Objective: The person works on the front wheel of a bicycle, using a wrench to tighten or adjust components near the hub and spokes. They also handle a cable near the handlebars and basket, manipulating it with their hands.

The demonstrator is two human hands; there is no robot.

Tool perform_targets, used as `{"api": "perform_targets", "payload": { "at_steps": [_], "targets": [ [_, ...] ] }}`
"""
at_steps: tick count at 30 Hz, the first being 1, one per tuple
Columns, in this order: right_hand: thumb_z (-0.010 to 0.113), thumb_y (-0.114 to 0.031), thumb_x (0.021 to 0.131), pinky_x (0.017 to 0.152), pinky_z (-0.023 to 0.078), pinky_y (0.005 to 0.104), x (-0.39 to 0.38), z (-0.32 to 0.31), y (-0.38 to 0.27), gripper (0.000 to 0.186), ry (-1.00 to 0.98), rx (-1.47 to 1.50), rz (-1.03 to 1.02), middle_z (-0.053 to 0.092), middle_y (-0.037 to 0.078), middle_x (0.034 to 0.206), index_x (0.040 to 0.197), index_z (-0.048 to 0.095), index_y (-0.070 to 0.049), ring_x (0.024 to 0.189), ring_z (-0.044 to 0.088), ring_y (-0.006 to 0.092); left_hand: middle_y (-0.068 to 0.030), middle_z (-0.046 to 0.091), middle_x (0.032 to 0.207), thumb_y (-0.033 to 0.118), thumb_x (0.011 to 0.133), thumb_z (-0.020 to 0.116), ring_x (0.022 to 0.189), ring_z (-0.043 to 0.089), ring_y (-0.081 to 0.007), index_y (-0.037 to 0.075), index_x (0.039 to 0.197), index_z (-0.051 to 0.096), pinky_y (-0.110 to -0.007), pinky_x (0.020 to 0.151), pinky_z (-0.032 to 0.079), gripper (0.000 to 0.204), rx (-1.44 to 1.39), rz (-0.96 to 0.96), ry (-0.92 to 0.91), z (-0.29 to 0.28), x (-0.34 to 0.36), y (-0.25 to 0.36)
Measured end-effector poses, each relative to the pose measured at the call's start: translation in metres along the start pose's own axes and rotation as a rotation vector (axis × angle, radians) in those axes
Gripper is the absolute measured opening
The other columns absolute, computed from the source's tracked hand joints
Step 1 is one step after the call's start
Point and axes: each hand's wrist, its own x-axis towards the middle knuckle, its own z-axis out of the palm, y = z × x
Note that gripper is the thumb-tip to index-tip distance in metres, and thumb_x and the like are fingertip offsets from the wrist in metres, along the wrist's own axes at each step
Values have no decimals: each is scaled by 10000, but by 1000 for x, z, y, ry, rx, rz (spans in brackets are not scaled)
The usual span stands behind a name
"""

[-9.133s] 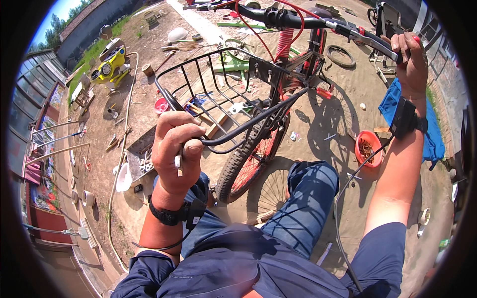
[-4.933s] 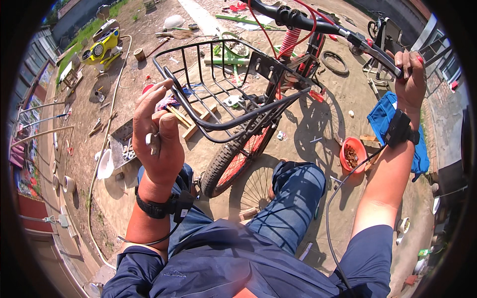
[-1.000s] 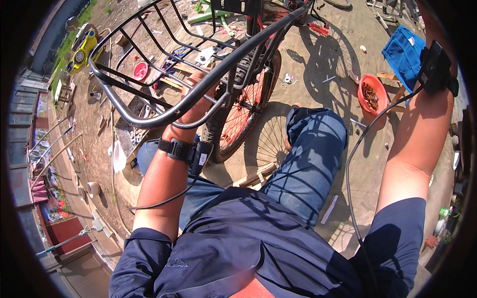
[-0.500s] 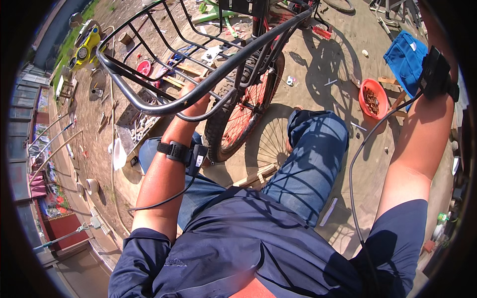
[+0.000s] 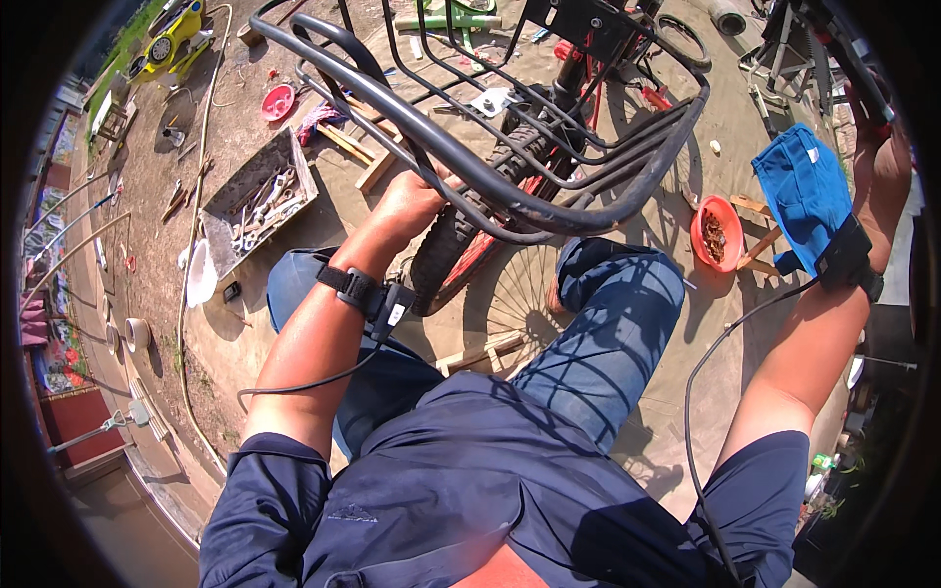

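A black wire bicycle basket (image 5: 510,201) juts toward me above the front wheel (image 5: 443,250), which has a knobby tyre and red spokes. My left hand (image 5: 412,201) is closed round a tube at the basket's near left edge, close to the tyre; part of its fingers is behind the tube. At the far right my right hand (image 5: 879,147) is raised and closed round a long dark bar-like thing (image 5: 845,47). The picture's dark rim cuts that thing off, so its kind does not show.
A metal box of tools (image 5: 260,201) lies to the left, with a pink bowl (image 5: 277,102) beyond it. To the right stand a red bowl of small rusty parts (image 5: 717,233) and a stool with a blue cloth seat (image 5: 806,191). Wooden pieces (image 5: 480,353) lie between my legs.
The basket has swung right and lower in view, and my left hand is more exposed beside it. My right hand, earlier cut off by the edge, now shows with the dark bar-like thing.
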Motion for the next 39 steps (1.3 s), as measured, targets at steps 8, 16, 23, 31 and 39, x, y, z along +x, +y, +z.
{"api": "perform_targets", "payload": {
  "at_steps": [8, 16, 23, 31, 39],
  "targets": [
    [419, -369, 1033, 1030, 451, 413, -1, 7, 1, 451, 119, 379, 390, 616, 187, 1212, 1263, 548, -4, 1110, 610, 292, -11, 579, 720, 406, 902, 668, 682, 517, -101, 9, 866, 652, -316, 605, 429, 399, 63, 83, -132, -8, 10, -14],
    [426, -495, 990, 1009, 457, 521, -114, 65, 23, 589, -85, 691, 856, 530, 202, 1330, 1388, 428, -60, 1216, 534, 345, -140, 682, 811, 434, 863, 676, 744, 647, -214, 12, 957, 668, -374, 688, 500, 432, 51, -43, -141, 1, -8, 1],
    [558, -304, 965, 894, 553, 373, -235, 139, 29, 469, -273, 520, 1084, 622, 170, 1190, 1340, 458, -41, 1028, 647, 259, -202, 678, 843, 460, 845, 672, 809, 668, -322, 2, 961, 664, -413, 734, 502, 473, 3, 4, -193, 3, -5, -10],
    [556, -302, 965, 890, 549, 376, -251, 143, 38, 454, -537, 118, 989, 620, 168, 1180, 1324, 461, -42, 1022, 643, 261, -206, 673, 837, 452, 843, 666, 813, 664, -341, -6, 938, 666, -432, 736, 500, 468, 4, -6, -246, -9, -7, 0],
    [554, -301, 964, 887, 544, 378, -245, 136, 54, 440, -788, -162, 892, 618, 167, 1169, 1309, 465, -43, 1017, 639, 263, -207, 688, 874, 485, 848, 636, 863, 671, -371, -5, 946, 677, -439, 776, 519, 501, -56, -33, -279, -7, -3, -6]
  ]
}}
